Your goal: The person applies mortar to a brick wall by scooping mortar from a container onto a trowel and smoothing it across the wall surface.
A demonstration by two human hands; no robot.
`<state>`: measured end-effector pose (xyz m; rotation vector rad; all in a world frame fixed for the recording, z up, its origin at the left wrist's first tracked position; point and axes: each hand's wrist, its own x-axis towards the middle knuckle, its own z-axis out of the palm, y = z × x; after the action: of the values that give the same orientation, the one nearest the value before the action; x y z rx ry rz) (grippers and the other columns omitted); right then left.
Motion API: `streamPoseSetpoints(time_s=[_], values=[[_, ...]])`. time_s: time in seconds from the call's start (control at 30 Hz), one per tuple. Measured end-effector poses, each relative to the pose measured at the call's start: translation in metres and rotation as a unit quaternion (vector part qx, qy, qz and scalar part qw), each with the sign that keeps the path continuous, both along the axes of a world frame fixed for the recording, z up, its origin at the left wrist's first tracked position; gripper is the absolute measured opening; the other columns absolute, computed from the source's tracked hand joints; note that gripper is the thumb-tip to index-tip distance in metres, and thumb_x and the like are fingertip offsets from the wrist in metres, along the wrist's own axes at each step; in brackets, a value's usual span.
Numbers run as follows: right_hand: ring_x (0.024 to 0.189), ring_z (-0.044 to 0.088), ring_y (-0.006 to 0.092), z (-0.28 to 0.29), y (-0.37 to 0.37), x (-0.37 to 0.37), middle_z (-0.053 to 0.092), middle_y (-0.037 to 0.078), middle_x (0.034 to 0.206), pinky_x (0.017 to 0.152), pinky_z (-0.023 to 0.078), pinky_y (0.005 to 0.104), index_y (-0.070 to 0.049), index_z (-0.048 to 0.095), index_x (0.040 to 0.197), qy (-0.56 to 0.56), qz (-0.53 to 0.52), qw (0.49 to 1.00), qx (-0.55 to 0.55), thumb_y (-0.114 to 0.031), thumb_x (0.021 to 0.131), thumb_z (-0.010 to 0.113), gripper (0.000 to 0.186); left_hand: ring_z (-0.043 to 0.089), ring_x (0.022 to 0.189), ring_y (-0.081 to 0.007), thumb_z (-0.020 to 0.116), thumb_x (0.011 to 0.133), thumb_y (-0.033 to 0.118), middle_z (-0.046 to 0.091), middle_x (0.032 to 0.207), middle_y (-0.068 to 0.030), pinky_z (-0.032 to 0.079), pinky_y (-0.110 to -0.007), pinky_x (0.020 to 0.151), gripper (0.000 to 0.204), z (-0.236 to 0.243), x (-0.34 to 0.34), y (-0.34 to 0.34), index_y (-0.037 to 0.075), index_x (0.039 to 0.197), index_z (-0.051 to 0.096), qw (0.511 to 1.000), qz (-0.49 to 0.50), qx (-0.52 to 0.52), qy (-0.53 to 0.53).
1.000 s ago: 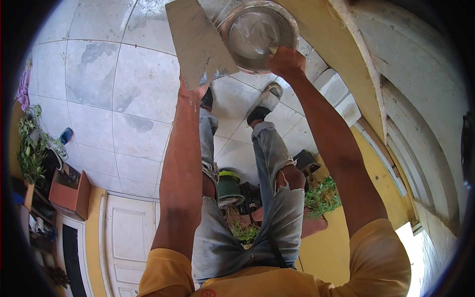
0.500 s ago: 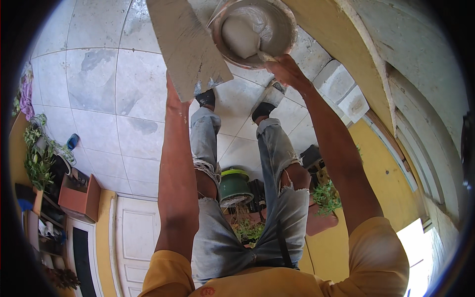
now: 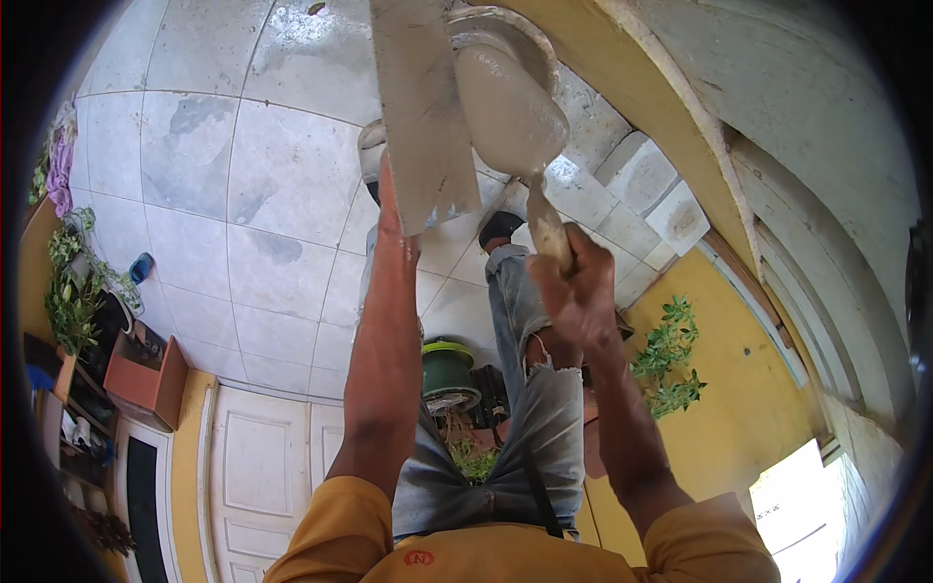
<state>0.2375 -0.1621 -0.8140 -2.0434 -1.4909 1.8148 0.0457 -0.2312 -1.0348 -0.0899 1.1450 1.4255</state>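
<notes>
Fingers, right hand: wrapped round pale handle of 1 trowel, beside flat board, near bucket. Trowel coated in wet mortar; likely tip-heavy, stiff, mortar slippery; best held by handle. Left hand: behind board, fingers hidden, grip cannot be told.

There are one left hand, one right hand, two bare forearms, one trowel, one flat board and one bucket; around them, one blue slipper, one open reddish-brown box, one purple cloth, one green tub, one pair of jeans, one yellow shirt and at least three clumps of green leaves
</notes>
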Motion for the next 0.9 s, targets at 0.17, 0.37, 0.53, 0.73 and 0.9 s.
streamPoseSetpoints(time_s=[0.17,0.37,0.53,0.73,0.9], values=[[0.059,0.062,0.0183,0.032,-0.027,-0.058,0.064,0.011,0.069,0.056,0.050,0.0354,0.004,0.061,0.096,-0.080,-0.016,0.988,0.129,-0.011,0.090,0.067,0.017,0.070,0.099,-0.0201,0.060,0.102,0.027,0.068,0.123,-0.0121,0.060,-0.032,0.081,0.038,0.035,0.076,0.028,0.001,0.130,0.061,0.964,0.142,0.110,-0.198],[0.065,0.072,0.0355,0.030,-0.030,-0.055,0.066,0.022,0.073,0.061,0.054,0.0415,0.007,0.060,0.106,-0.113,0.001,0.970,0.214,-0.010,0.091,0.068,0.024,0.069,0.101,-0.0220,0.059,0.103,0.027,0.066,0.124,-0.0145,0.060,-0.032,0.081,0.040,0.046,0.100,0.031,0.000,0.132,0.059,0.949,0.150,0.127,-0.245],[0.063,0.071,0.0363,0.030,-0.029,-0.051,0.065,0.021,0.070,0.060,0.054,0.0413,0.006,0.062,0.107,-0.105,0.008,0.972,0.211,-0.008,0.089,0.068,0.023,0.069,0.102,-0.0236,0.059,0.103,0.028,0.065,0.125,-0.0165,0.060,-0.033,0.082,0.041,0.046,0.098,0.011,0.000,0.133,0.057,0.953,0.140,0.107,-0.247],[0.061,0.068,0.0285,0.033,-0.008,-0.042,0.067,0.019,0.073,0.060,0.053,0.0384,0.005,0.063,0.107,-0.118,0.046,0.977,0.173,-0.009,0.090,0.070,0.024,0.068,0.104,-0.0254,0.058,0.103,0.028,0.063,0.126,-0.0188,0.060,-0.033,0.082,0.043,0.043,0.094,-0.007,-0.001,0.134,0.055,0.954,0.138,0.085,-0.253],[0.066,0.060,0.0149,0.025,0.007,-0.031,0.067,0.014,0.076,0.063,0.052,0.0333,0.006,0.065,0.107,-0.102,0.010,0.987,0.120,-0.011,0.090,0.070,0.024,0.068,0.105,-0.0270,0.057,0.104,0.028,0.062,0.127,-0.0208,0.061,-0.033,0.082,0.044,0.035,0.087,0.000,-0.002,0.136,0.054,0.955,0.127,0.078,-0.255]])
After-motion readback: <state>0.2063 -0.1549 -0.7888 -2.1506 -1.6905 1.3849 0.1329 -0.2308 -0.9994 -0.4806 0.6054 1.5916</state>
